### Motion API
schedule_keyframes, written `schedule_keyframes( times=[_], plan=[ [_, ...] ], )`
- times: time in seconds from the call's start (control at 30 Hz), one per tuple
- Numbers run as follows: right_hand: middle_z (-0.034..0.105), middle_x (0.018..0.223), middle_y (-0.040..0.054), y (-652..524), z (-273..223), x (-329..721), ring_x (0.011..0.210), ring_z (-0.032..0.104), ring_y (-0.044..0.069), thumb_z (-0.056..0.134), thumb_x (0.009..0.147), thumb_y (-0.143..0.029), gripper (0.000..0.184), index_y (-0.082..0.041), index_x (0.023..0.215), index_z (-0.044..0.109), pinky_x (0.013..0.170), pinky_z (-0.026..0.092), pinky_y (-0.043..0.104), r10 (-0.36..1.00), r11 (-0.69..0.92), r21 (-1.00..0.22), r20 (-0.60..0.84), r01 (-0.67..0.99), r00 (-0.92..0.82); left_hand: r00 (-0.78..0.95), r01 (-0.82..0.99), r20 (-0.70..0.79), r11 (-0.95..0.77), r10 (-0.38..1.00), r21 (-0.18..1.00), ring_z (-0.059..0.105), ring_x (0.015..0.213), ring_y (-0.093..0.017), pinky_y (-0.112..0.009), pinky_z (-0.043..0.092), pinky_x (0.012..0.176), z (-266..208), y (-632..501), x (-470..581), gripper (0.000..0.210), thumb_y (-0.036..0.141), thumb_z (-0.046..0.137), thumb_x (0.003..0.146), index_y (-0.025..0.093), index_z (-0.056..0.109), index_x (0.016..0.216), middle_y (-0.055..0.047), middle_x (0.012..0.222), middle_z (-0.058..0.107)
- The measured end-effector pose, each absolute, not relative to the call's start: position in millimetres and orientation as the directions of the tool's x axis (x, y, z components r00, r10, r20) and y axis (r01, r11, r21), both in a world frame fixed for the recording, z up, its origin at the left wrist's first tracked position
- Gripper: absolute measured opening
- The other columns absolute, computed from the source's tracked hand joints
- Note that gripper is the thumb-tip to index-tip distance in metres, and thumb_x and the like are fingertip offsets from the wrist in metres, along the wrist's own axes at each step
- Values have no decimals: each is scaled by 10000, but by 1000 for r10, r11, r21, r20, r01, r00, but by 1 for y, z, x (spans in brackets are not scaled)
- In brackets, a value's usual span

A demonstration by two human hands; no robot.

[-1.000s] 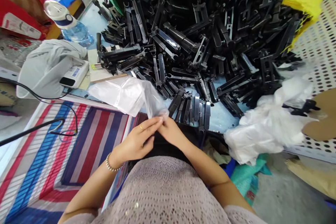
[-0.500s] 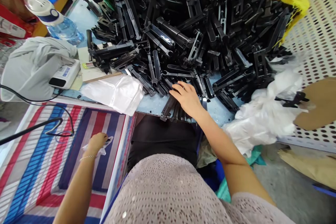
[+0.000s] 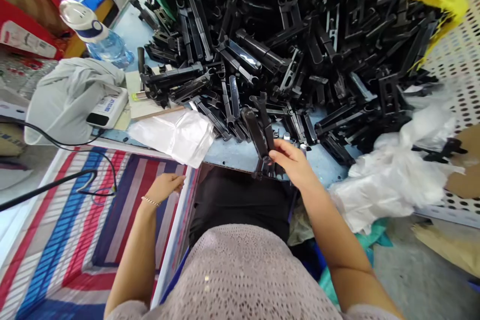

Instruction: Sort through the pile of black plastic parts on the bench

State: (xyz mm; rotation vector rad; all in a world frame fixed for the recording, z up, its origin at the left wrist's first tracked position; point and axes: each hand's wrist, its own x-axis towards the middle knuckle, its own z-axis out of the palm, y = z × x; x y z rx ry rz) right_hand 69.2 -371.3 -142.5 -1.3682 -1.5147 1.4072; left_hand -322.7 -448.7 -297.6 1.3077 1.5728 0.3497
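We see the right hand (image 3: 294,162) stretched forward, fingers closed around a few long, glossy black plastic parts (image 3: 259,135) lifted at the near edge of the blue tabletop (image 3: 232,149), before a big heap of parts (image 3: 300,45). The left hand (image 3: 165,184) hovers loosely curled, empty, over a striped woven bag (image 3: 75,210), near a clear plastic bag (image 3: 176,134).

Glossy black plastic parts (image 3: 258,135); crinkled clear plastic bag (image 3: 176,135)
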Motion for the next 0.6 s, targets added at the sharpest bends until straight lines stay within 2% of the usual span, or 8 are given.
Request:
schedule_keyframes(
  times=[0.03,0.1,0.17,0.23,0.37,0.43,0.53,0.6],
  plan=[
    [646,1017,68,-375,-148,59,826,615,167,756,915,-478,397,-192,1184,699,712,560,293,934,-216,-965,-248,147,-257,105,544,-448,326,888,773,653,673,-216,-350,531,710,-277,-443,-314,579,669,539,964,165,726,749,-83,741,680],
    [635,986,64,-380,-158,38,793,603,146,806,871,-509,422,-171,1099,699,680,554,264,899,-339,-941,-321,-11,-299,-41,585,-14,36,999,810,676,877,-256,-382,530,852,-242,-425,-291,504,576,528,1017,145,789,994,-115,981,726],
    [615,920,54,-383,-165,20,752,597,126,835,842,-526,446,-148,1022,683,674,547,245,870,-406,-910,-357,-83,-341,-29,804,263,-134,964,579,631,1063,-362,-496,485,986,-223,-400,-270,519,479,525,1023,56,766,1202,-211,1306,649],
    [595,861,38,-384,-168,9,704,588,108,847,828,-540,469,-138,992,669,677,543,234,848,-446,-889,-380,-108,-369,1,876,215,-105,977,471,615,1050,-393,-505,494,925,-222,-373,-262,416,305,487,998,24,788,1060,-236,1185,673],
    [588,852,25,-380,-169,-3,704,575,88,903,760,-525,498,-136,976,678,654,535,201,821,-521,-832,-429,-189,-376,-212,610,-21,149,977,778,642,852,-269,-395,511,819,-241,-343,-283,243,367,686,857,128,733,849,-119,885,676],
    [600,854,20,-375,-169,-9,710,579,85,946,699,-499,518,-140,974,692,636,537,188,800,-572,-783,-467,-246,-376,-227,555,34,100,973,826,629,848,-258,-390,502,806,-248,-343,-294,305,442,704,802,138,710,828,-117,897,659],
    [626,865,17,-368,-172,-21,704,595,90,997,602,-462,574,-147,981,703,608,549,186,764,-637,-705,-527,-311,-371,-114,643,207,-87,972,761,611,957,-280,-418,474,894,-249,-348,-298,326,434,600,846,129,713,819,-157,983,651],
    [638,883,19,-365,-175,-28,709,604,96,1011,574,-431,583,-147,983,707,592,553,187,746,-662,-667,-547,-342,-380,-194,542,119,5,974,841,601,876,-254,-397,466,829,-245,-350,-297,333,460,634,825,135,706,817,-133,915,656]
  ],
)
